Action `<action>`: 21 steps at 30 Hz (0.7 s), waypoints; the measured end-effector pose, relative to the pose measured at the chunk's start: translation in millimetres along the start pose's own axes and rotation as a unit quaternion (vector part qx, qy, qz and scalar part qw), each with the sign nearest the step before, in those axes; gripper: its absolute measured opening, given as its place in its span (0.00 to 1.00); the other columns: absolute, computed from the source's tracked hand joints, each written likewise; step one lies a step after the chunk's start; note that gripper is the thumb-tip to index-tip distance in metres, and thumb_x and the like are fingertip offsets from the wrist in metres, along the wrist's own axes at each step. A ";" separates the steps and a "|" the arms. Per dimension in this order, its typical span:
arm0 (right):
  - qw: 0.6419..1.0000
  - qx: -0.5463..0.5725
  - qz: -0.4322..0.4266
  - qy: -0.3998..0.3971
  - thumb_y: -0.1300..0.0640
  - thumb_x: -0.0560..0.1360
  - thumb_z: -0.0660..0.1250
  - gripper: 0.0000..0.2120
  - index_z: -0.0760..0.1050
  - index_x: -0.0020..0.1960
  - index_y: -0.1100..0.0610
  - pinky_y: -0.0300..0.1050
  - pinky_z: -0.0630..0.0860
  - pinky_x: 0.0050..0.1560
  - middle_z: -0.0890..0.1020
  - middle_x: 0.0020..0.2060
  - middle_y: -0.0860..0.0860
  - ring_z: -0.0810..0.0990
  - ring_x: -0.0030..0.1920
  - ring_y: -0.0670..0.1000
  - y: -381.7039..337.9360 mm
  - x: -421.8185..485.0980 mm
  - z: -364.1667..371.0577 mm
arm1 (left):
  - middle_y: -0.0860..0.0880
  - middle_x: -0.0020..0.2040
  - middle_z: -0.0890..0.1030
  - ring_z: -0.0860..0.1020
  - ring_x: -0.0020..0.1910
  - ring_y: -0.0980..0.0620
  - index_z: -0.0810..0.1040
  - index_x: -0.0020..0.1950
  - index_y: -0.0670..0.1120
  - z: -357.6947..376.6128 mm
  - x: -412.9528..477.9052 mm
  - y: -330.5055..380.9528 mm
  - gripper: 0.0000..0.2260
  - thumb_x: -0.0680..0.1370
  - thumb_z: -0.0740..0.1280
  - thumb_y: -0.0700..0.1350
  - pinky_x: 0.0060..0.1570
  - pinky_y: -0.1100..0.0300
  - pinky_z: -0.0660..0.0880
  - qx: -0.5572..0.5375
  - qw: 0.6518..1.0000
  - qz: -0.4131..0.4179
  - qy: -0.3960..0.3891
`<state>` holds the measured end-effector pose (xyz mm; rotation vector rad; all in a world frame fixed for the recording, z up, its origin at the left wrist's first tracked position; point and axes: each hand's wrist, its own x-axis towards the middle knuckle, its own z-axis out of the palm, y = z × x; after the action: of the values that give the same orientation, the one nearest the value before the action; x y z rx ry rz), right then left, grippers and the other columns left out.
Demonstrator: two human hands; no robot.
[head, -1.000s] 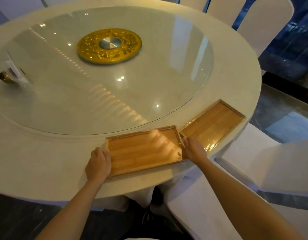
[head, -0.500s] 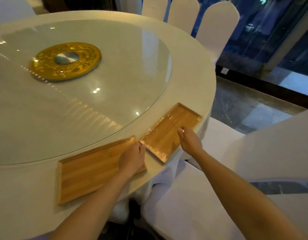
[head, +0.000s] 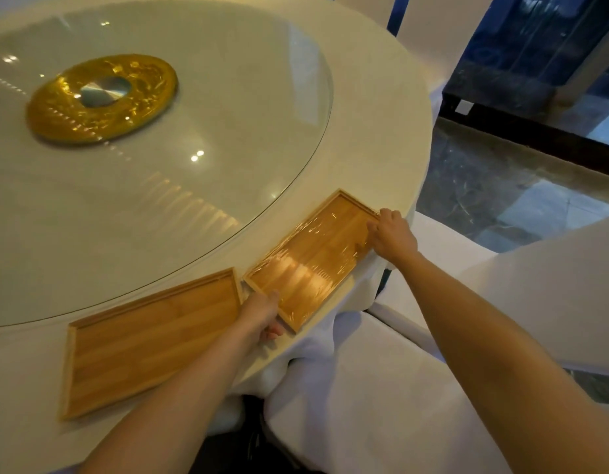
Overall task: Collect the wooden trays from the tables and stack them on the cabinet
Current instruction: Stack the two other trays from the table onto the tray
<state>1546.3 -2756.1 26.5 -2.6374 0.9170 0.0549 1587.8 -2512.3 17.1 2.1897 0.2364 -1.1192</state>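
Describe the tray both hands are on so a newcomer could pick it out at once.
Start at the round white table with the glass turntable. Two wooden trays lie at its near edge; take the right tray, angled toward the edge, with the left hand and right hand at its ends. Unlike the bare left tray, it has shiny plastic wrap.

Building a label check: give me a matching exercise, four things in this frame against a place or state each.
Things:
1. film-wrapped wooden tray
2. bare wooden tray
3. round gold disc
4. right hand

Places or states:
A. centre of the glass turntable
B. on the wrapped tray's far end
C. held at both ends
D. untouched, lying left of the left hand

Pairs: 1-C, 2-D, 3-A, 4-B
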 end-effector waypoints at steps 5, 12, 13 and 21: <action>0.999 0.026 0.048 -0.004 0.50 0.78 0.54 0.21 0.65 0.64 0.63 0.55 0.70 0.57 0.71 0.61 0.61 0.68 0.61 0.62 11.0 21.6 9.2 | 0.43 0.25 0.74 0.70 0.16 0.49 0.70 0.38 0.39 4.9 1.4 4.1 0.22 0.81 0.49 0.53 0.23 0.66 0.64 0.032 0.998 -0.040 -0.025; 0.998 0.018 0.064 0.000 0.51 0.78 0.52 0.19 0.68 0.61 0.64 0.55 0.70 0.59 0.73 0.58 0.62 0.69 0.60 0.61 16.8 25.4 19.6 | 0.44 0.26 0.73 0.67 0.11 0.54 0.69 0.47 0.39 6.4 -0.4 5.9 0.18 0.81 0.48 0.52 0.21 0.65 0.64 0.051 0.998 -0.032 -0.032; 0.998 0.013 0.059 0.004 0.52 0.78 0.53 0.19 0.68 0.60 0.65 0.55 0.70 0.60 0.73 0.58 0.62 0.69 0.59 0.61 16.8 24.1 20.8 | 0.45 0.25 0.73 0.67 0.11 0.54 0.69 0.47 0.39 6.4 -1.6 5.8 0.18 0.81 0.48 0.51 0.20 0.66 0.64 0.047 0.998 -0.027 -0.029; 0.978 0.154 0.140 0.013 0.52 0.78 0.55 0.19 0.65 0.63 0.63 0.53 0.72 0.56 0.72 0.59 0.61 0.72 0.58 0.60 25.1 12.5 10.6 | 0.43 0.41 0.78 0.80 0.31 0.45 0.66 0.62 0.41 -1.5 -11.4 12.0 0.15 0.81 0.53 0.50 0.32 0.53 0.79 -0.022 0.998 0.055 -0.010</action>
<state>1541.8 -2778.3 6.9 -2.2179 1.1950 -0.0486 1587.0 -2519.0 32.3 2.1250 0.1298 -1.0636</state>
